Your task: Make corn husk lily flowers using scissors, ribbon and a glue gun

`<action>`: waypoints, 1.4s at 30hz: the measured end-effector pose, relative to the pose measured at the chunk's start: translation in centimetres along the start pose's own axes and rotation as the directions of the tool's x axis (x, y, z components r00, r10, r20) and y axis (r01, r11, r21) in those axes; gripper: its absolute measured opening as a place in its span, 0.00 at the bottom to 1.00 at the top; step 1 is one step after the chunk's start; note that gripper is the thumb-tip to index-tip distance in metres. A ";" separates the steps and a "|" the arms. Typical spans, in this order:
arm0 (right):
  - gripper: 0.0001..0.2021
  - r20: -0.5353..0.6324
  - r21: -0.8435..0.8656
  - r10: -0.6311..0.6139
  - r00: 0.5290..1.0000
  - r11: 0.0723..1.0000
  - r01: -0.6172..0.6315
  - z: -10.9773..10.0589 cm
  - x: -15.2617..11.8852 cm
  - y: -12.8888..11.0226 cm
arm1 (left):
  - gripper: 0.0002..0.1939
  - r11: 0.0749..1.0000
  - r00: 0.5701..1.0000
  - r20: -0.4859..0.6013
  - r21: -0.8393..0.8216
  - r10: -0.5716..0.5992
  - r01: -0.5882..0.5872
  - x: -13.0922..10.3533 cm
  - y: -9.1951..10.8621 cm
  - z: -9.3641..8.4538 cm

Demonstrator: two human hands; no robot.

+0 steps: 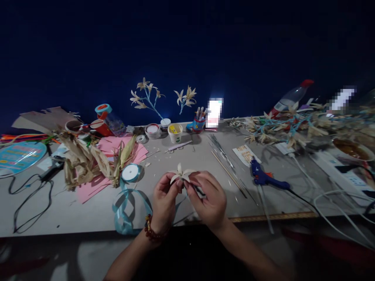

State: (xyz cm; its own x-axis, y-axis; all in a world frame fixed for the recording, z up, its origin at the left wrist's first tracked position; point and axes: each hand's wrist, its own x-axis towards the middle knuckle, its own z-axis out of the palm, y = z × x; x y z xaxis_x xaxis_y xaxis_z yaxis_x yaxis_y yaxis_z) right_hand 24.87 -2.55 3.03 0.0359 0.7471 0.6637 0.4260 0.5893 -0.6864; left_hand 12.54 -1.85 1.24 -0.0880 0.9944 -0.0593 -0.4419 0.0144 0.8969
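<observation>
Between my hands, close to the table's front edge, is a pale corn-husk flower [180, 174] with pointed petals spread outward. My left hand [165, 197], with a beaded bracelet on its wrist, pinches the flower's base. From the other side the fingers of my right hand [209, 195] close on the same base and touch the petals. What lies under the fingertips is hidden. A light-blue ribbon [124, 214] curls on the table left of my left hand, near its white spool [131, 172].
Dried corn husks [79, 160] lie over pink paper [114, 146] at left. A blue glue gun [266, 177] and thin wires [224, 156] are at right. Finished flower sprays [149, 97] stand at the back. White cables [328, 199] loop near the right edge.
</observation>
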 end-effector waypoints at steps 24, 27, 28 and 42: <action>0.11 -0.005 0.147 0.063 0.998 0.987 -0.061 0.7 -0.3 0.0 | 0.12 0.995 0.998 -0.028 -0.080 0.058 -0.060 0.3 -0.3 -0.1; 0.11 0.003 0.126 0.059 0.998 0.990 -0.058 0.9 -0.5 0.1 | 0.12 0.993 0.995 -0.077 -0.091 0.065 -0.072 0.5 -0.5 0.1; 0.12 0.008 0.113 0.053 0.999 0.992 -0.053 0.9 -0.5 0.1 | 0.11 0.992 0.993 -0.089 -0.094 0.078 -0.086 0.5 -0.6 0.2; 0.19 0.062 -0.069 -0.117 0.991 0.990 0.122 0.5 -0.7 0.2 | 0.11 0.986 0.991 -0.102 -0.134 0.088 -0.101 0.4 -0.3 0.1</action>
State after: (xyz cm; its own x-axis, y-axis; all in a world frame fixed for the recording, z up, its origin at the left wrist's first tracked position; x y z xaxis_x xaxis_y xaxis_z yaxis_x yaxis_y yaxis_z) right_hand 24.53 -2.79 2.28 -0.0704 0.6903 0.7201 0.4882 0.6534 -0.5786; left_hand 12.69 -1.46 0.95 -0.2171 0.9758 -0.0245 -0.5464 -0.1007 0.8315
